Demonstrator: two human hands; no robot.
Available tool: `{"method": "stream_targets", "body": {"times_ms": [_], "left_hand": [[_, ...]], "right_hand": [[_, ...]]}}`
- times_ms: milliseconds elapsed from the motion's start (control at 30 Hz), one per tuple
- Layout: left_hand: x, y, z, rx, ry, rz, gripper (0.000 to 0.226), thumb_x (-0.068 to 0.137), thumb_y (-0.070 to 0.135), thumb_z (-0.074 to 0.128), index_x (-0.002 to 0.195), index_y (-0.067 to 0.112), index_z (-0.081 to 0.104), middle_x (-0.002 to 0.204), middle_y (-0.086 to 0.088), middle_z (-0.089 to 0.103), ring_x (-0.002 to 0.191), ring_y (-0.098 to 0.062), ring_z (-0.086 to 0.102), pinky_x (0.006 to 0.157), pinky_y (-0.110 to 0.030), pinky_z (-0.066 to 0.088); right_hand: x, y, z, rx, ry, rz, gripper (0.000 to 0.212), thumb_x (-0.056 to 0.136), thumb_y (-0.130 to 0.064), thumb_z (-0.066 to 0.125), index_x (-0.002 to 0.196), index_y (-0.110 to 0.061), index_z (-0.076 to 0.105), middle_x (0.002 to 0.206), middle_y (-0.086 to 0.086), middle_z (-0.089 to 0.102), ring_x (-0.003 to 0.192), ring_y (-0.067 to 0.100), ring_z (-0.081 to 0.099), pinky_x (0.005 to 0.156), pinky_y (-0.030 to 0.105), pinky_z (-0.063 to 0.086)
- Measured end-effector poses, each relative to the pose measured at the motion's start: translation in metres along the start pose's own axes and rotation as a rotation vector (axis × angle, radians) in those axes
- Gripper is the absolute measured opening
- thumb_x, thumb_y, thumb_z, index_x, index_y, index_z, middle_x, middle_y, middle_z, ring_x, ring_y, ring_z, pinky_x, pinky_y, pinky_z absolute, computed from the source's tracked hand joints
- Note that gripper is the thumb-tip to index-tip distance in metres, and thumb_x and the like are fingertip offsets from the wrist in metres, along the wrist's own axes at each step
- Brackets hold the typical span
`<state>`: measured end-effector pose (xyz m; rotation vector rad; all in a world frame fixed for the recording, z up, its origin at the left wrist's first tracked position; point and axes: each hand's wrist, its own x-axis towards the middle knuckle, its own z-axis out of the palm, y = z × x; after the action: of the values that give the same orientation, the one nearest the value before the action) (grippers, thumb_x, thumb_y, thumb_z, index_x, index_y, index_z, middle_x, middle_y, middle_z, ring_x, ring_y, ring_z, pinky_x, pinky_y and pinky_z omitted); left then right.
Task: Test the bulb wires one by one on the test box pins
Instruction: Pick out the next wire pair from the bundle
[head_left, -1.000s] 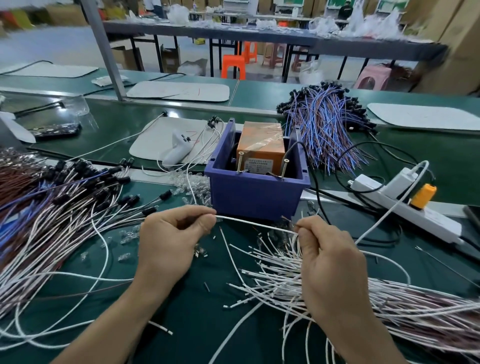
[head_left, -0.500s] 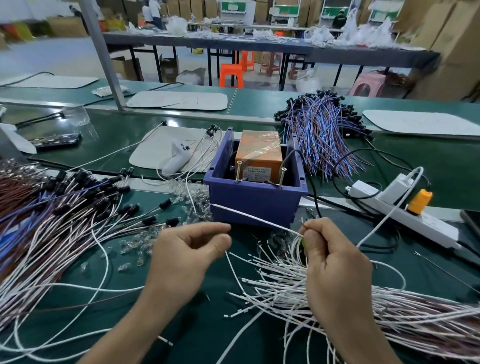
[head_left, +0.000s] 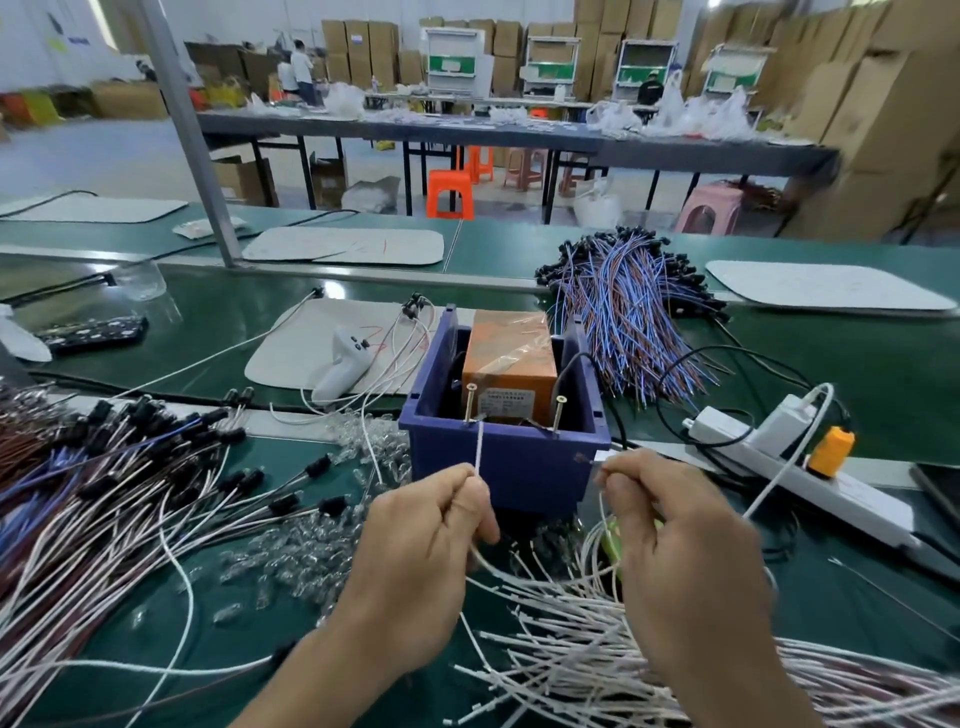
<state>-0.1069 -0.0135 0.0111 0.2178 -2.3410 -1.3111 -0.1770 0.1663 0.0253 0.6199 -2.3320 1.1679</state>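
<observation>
Left hand (head_left: 431, 525) pinches white wire (head_left: 478, 448) upright, tip just beside L pin (head_left: 471, 402); right hand (head_left: 680, 545) pinches other end, R pin (head_left: 559, 414) up-left.

— What's the room around you?
— I face a green bench (head_left: 883, 364); a grey post (head_left: 192, 135) rises from it. Beyond, a long dark table (head_left: 467, 137), an orange stool (head_left: 450, 193) and a pink stool (head_left: 709, 208) on pale floor (head_left: 104, 166).
— And the walls?
— Stacked cardboard boxes (head_left: 857, 130) line them.
</observation>
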Motion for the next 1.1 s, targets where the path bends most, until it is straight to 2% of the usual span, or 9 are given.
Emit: {"method": "stream_targets", "body": {"times_ms": [100,167,200,267,300,433,733,900,1100], "left_hand": [[0.008,-0.001,-0.003,0.305,0.086,0.132,0.046,0.101,0.045,0.037,0.06,0.024,0.041,0.059,0.005,0.052,0.054,-0.015,0.047,0.05,-0.023,0.035],[0.016,0.001,-0.008,0.442,0.146,0.214,0.041,0.094,0.037,0.039,0.057,0.027,0.027,0.051,0.004,0.038,0.051,-0.013,0.04,0.047,-0.019,0.027],[0.02,0.002,-0.011,0.491,0.168,0.235,0.04,0.092,0.033,0.041,0.056,0.03,0.023,0.048,0.005,0.032,0.049,-0.012,0.037,0.046,-0.018,0.023],[0.026,0.003,-0.015,0.555,0.198,0.239,0.04,0.089,0.031,0.043,0.055,0.031,0.019,0.046,0.006,0.027,0.046,-0.012,0.034,0.047,-0.016,0.017],[0.028,0.002,-0.016,0.576,0.204,0.227,0.04,0.088,0.032,0.043,0.055,0.03,0.02,0.045,0.007,0.026,0.045,-0.013,0.033,0.048,-0.016,0.016],[0.029,-0.007,-0.016,0.602,0.223,0.204,0.04,0.089,0.032,0.043,0.055,0.03,0.021,0.044,0.008,0.026,0.043,-0.01,0.03,0.047,-0.021,0.018],[0.027,-0.012,-0.011,0.577,0.289,0.155,0.04,0.091,0.033,0.039,0.054,0.026,0.024,0.043,0.007,0.026,0.041,-0.009,0.031,0.046,-0.022,0.024],[0.027,-0.011,-0.012,0.554,0.303,0.121,0.04,0.09,0.033,0.039,0.053,0.022,0.028,0.043,0.005,0.029,0.042,-0.011,0.031,0.047,-0.024,0.028],[0.028,-0.012,-0.012,0.544,0.311,0.084,0.039,0.089,0.031,0.041,0.053,0.021,0.029,0.042,0.002,0.033,0.043,-0.012,0.035,0.048,-0.024,0.027]], "right_hand": [[0.03,-0.004,-0.009,-0.039,-0.116,-0.069,0.013,0.096,-0.026,0.059,0.089,-0.027,0.07,0.061,-0.011,0.059,0.056,0.02,0.055,0.054,0.036,0.047],[0.047,-0.003,-0.013,-0.081,-0.235,-0.074,0.013,0.095,-0.029,0.06,0.089,-0.03,0.071,0.06,-0.01,0.06,0.056,0.017,0.054,0.056,0.037,0.047],[0.054,-0.003,-0.014,-0.09,-0.27,-0.071,0.013,0.095,-0.029,0.063,0.089,-0.031,0.073,0.061,-0.012,0.062,0.057,0.013,0.055,0.058,0.035,0.048],[0.062,-0.002,-0.016,-0.062,-0.295,-0.063,0.012,0.095,-0.027,0.067,0.089,-0.033,0.076,0.064,-0.018,0.066,0.062,0.008,0.06,0.057,0.018,0.044],[0.064,-0.001,-0.015,-0.038,-0.305,-0.057,0.01,0.094,-0.027,0.068,0.089,-0.034,0.075,0.067,-0.019,0.068,0.064,0.006,0.062,0.058,0.018,0.045],[0.068,0.005,-0.011,-0.015,-0.297,-0.069,0.014,0.092,-0.028,0.072,0.08,-0.031,0.065,0.068,-0.018,0.07,0.064,0.008,0.063,0.063,0.024,0.047],[0.066,0.01,-0.002,-0.042,-0.225,-0.089,0.018,0.092,-0.026,0.073,0.077,-0.029,0.063,0.058,-0.016,0.063,0.06,0.002,0.06,0.057,0.013,0.044],[0.064,0.008,-0.001,-0.062,-0.2,-0.084,0.017,0.091,-0.026,0.072,0.077,-0.025,0.063,0.056,-0.013,0.064,0.057,0.006,0.06,0.052,0.014,0.042],[0.064,0.005,0.0,-0.088,-0.174,-0.064,0.017,0.09,-0.026,0.073,0.076,-0.023,0.065,0.056,-0.01,0.064,0.053,0.009,0.059,0.059,0.03,0.051]]}}
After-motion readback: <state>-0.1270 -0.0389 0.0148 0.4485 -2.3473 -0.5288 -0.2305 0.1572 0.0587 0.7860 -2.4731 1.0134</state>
